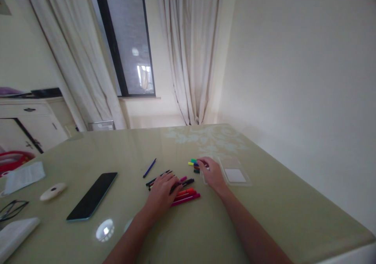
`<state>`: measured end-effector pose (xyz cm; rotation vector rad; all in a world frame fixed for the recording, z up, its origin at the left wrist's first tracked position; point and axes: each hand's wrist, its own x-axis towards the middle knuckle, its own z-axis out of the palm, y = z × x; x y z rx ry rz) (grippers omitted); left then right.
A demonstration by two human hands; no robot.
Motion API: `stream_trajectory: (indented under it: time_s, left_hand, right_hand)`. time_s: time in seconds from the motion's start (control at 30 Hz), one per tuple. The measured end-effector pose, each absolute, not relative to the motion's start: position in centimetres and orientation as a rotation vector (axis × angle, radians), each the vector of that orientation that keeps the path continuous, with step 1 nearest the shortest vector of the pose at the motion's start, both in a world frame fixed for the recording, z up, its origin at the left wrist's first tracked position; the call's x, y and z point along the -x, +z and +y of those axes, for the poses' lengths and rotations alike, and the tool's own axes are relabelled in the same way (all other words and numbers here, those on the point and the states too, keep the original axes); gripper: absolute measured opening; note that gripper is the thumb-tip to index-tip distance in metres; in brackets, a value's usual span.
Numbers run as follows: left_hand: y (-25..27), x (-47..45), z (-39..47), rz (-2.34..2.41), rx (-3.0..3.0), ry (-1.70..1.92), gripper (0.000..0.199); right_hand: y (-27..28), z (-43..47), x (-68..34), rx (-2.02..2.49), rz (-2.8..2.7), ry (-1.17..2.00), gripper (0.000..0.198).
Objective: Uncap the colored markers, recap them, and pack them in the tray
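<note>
The person's left hand (pixel 164 185) lies over a cluster of markers (pixel 186 195), fingers loosely bent; whether it grips any cannot be told. The right hand (pixel 214 174), thumb and fingers set narrowly, is at an open clear case (pixel 235 163), coloured marker ends (pixel 192 163) beside its fingertips, its hold unclear. A blue marker (pixel 149 168) lies beyond the left hand

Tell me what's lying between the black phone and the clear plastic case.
In the head view, loose coloured pens lie between the phone and the case, the left hand over some of them; a blue pen lies apart, farther back.
</note>
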<state>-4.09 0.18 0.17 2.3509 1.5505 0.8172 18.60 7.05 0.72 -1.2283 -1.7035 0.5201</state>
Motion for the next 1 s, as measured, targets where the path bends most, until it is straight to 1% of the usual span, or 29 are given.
stream_trajectory:
  time_s: [0.1, 0.17, 0.27, 0.33, 0.4, 0.47, 0.6, 0.73, 0.87, 0.93, 1.0]
  left_hand:
    - [0.1, 4.6, 0.7, 1.534, -2.347, 0.814, 0.027]
    - [0.0, 5.9, 1.5, 1.620, -2.299, 0.877, 0.031]
    - [-0.4, 9.0, 2.7, 1.978, -2.181, 0.969, 0.035]
    - [-0.8, 11.2, 3.3, 2.221, -2.127, 0.905, 0.037]
    - [-1.2, 12.9, 3.6, 2.342, -2.074, 0.792, 0.037]
    - [-1.6, 13.8, 3.7, 2.368, -2.040, 0.713, 0.034]
    - [-1.8, 13.9, 3.8, 2.387, -1.984, 0.697, 0.027]
    - [-1.6, 13.7, 4.0, 2.326, -1.895, 0.839, 0.024]
    - [-1.3, 13.3, 4.2, 2.031, -1.718, 1.202, 0.025]
    - [-1.1, 12.7, 4.3, 1.829, -1.642, 1.353, 0.030]
    - [-1.0, 11.9, 4.3, 1.668, -1.568, 1.429, 0.038]
  right_hand:
    - [0.3, 7.4, -18.9, 1.369, -1.809, 0.346, 0.021]
    - [0.4, 7.3, -18.8, 1.444, -1.916, 0.253, 0.021]
    - [0.8, 7.3, -18.6, 1.553, -2.027, 0.110, 0.021]
    - [0.8, 7.7, -18.4, 1.618, -2.054, 0.028, 0.022]
    - [0.6, 8.2, -18.4, 1.672, -2.072, -0.016, 0.024]
    - [0.2, 8.6, -18.4, 1.705, -2.090, -0.020, 0.023]
    - [-0.2, 8.9, -18.5, 1.678, -2.083, 0.002, 0.017]
    - [-0.1, 8.7, -18.3, 1.676, -2.075, 0.013, 0.016]
    - [-0.1, 8.5, -18.0, 1.685, -2.097, -0.032, 0.014]
    - [-0.2, 8.5, -17.9, 1.691, -2.098, -0.040, 0.014]
    - [-0.3, 8.5, -17.9, 1.689, -2.098, -0.020, 0.013]
